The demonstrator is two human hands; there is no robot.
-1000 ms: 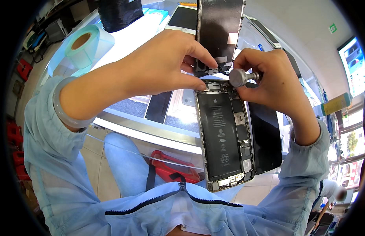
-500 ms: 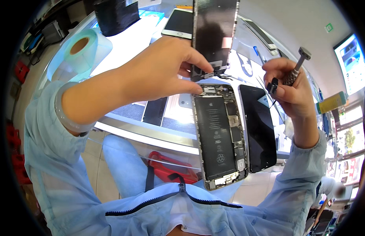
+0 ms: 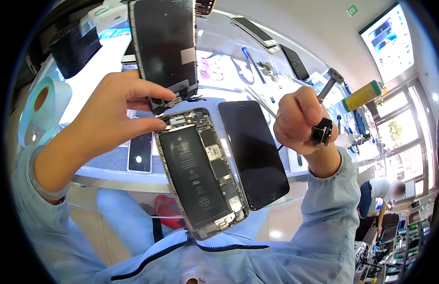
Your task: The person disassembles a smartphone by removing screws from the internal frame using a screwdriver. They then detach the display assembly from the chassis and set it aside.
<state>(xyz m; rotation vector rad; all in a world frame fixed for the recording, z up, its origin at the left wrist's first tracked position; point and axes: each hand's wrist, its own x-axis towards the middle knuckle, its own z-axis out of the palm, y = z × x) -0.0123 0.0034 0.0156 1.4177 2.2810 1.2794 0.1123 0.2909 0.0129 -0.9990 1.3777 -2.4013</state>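
Note:
An opened phone (image 3: 195, 180) lies at the middle, its black battery and circuit boards bare. Its lifted screen panel (image 3: 165, 42) stands up past the far end, back side toward me. My left hand (image 3: 120, 102) spans the gap between them: the fingers grip the panel's lower edge and the thumb presses the body's top edge. Closed above the dark glass of a second phone (image 3: 254, 154), my right hand (image 3: 304, 118) holds a metal screwdriver (image 3: 330, 85) with its cap end up. A small black module (image 3: 321, 132) is also in that hand; its tip contact is partly hidden.
A tape roll (image 3: 42, 99) and a black wrapped block (image 3: 75, 49) are at the left. Farther back lie a blue pen (image 3: 257, 71), a white phone (image 3: 252, 31) and a dark phone (image 3: 294, 61). A yellow-green bottle (image 3: 361, 96) is at the right. A person (image 3: 378, 199) bends over in the background.
The view has swung right, so the bench appears farther left. My right hand has turned, knuckles toward me, with the screwdriver and module still in it. My left hand keeps its hold.

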